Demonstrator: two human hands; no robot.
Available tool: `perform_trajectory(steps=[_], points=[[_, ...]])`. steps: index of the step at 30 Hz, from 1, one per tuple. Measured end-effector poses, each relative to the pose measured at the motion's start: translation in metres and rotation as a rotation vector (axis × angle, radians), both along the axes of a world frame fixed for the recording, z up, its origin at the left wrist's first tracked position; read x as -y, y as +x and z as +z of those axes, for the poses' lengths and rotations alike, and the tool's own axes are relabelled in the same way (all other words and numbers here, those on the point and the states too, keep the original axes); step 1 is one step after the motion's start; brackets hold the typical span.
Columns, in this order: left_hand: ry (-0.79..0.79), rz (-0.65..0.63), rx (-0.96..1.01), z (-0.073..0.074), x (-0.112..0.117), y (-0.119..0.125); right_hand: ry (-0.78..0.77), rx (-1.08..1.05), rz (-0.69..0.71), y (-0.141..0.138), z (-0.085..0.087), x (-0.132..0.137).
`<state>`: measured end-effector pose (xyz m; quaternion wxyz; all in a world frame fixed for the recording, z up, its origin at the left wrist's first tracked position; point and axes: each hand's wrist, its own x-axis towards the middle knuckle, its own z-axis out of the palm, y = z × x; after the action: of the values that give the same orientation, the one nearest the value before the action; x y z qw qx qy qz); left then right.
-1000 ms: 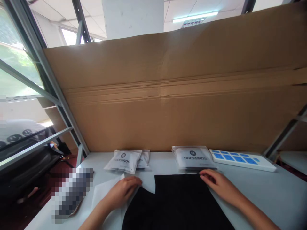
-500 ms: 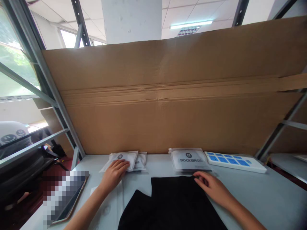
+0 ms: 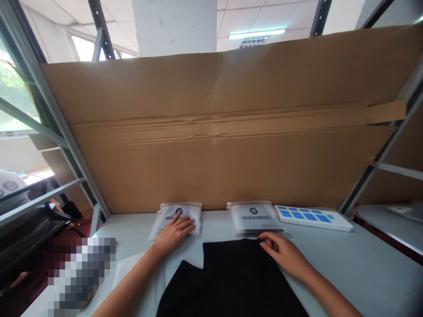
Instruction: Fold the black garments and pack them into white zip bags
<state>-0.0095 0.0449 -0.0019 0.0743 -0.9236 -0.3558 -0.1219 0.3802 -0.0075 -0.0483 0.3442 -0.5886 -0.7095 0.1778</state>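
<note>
While the left hand (image 3: 173,235) lies flat on a see-through ROCKBROS bag (image 3: 188,215), the right hand (image 3: 282,254) sits at the top edge of a black cloth (image 3: 231,281). The left hand is open, with its fingers spread out on the bag. It is not clenched, and it does not lift the bag. The fingertips (image 3: 263,238) of the right hand are curled a little and touch the cloth. I cannot tell if they pinch it or just rest there.

The black cloth lies flat at the bottom middle of the frame, between the 2 arms and just below the first bag. It is closer to the right hand. A second ROCKBROS bag (image 3: 254,218) lies just above the right hand, near the far end of the table (image 3: 370,255). Just to the right of it is a white board with blue squares (image 3: 312,218).

A white sheet (image 3: 130,268) lies under the left arm, partly under the cloth. At the lower left, a blurred thing (image 3: 79,275) sits by the table edge. A big brown cardboard sheet (image 3: 214,132) stands up behind the table, inside a metal shelf frame (image 3: 42,88).
</note>
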Motion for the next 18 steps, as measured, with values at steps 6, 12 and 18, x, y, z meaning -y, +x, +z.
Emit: perform_trajectory(steps=[6,12,18], points=[[-0.123,0.054,0.07,0.018,0.02,0.009,0.004,-0.039,0.003,0.001,-0.001,-0.001],[-0.304,0.187,0.156,0.01,0.055,0.053,0.007,-0.124,0.013,0.003,-0.003,-0.003],[-0.423,0.25,0.255,0.013,0.048,0.072,-0.003,-0.203,0.066,0.008,0.015,0.001]])
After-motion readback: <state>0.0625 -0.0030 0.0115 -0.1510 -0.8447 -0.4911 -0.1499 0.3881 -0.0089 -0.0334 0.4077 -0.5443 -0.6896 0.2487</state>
